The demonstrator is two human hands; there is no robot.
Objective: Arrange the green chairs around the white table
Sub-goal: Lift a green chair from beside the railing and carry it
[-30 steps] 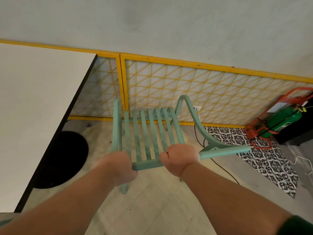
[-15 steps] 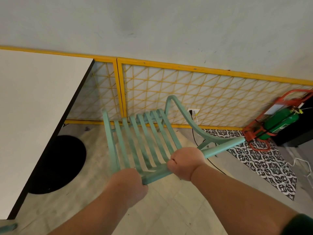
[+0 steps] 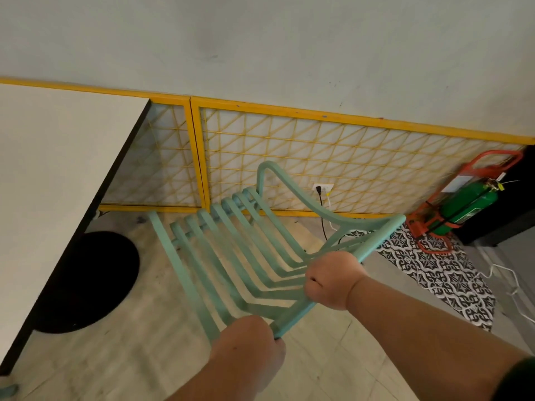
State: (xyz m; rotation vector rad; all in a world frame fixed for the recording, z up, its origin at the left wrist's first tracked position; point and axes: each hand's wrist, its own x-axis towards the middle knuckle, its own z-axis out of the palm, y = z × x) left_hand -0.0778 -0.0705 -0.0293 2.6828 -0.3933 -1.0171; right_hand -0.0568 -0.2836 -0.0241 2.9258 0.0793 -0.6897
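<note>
From the head view, a mint-green slatted metal chair (image 3: pixel 231 256) hangs tilted in the air above the pale tiled floor (image 3: pixel 130 366), held by its top rail. The left hand (image 3: pixel 249 342) is closed on the near, lower end of that rail and the right hand (image 3: pixel 333 280) is closed on it further up and to the right — the fingers of both are curled under the rail and mostly hidden behind the knuckles. The rail's long axis runs from near-left to far-right, and the slats run away from the hands toward the wall, so the seat end lies beyond the fingers and leans toward the left.

The white rectangular surface with a dark edge (image 3: pixel 58 175) lies to the left of the chair, its far right corner near the yellow lattice panel (image 3: pixel 318 157) on the wall, its round black base (image 3: pixel 86 282) on the floor below. The left hand is the nearer one to that right edge. I judge the coming move is a swing leftward, setting the chair down facing the right edge.

A green cylinder in a red stand (image 3: pixel 463 206) sits by the wall at right; a white tag and a pale label show on it, but neither is readable. No other writing shows.
</note>
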